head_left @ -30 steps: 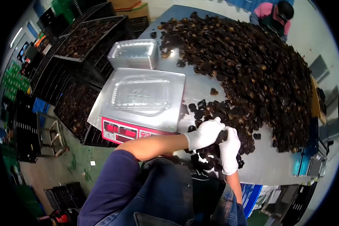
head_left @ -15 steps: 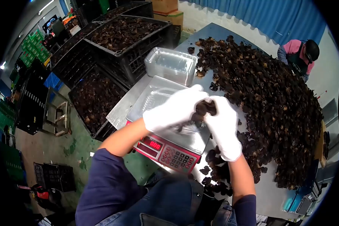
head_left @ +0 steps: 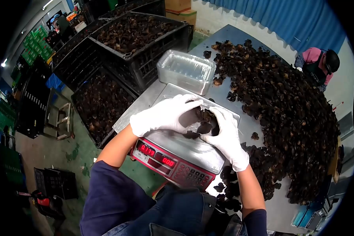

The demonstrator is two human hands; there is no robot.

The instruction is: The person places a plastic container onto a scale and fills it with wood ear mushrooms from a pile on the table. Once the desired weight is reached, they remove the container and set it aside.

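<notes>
My left hand and my right hand, both in white gloves, are cupped around dark wood ear mushrooms over the scale. Thumbs and fingers curve around the pieces from both sides. Beneath them lies a clear plastic tray, largely hidden by my hands. The tray rests on the metal plate of a red-framed digital scale, whose red digits read 0.179 and 0.00. Just beyond the scale stands a stack of clear plastic trays.
A large heap of wood ear mushrooms covers the metal table to the right. Black crates full of mushrooms stand at left. A co-worker in pink sleeves is at the table's far right. Blue curtains hang behind.
My hands have lowered and moved apart, with the mushrooms now down at the tray. The scale's reading has gone from 0.00 to 0.179. The view has shifted slightly.
</notes>
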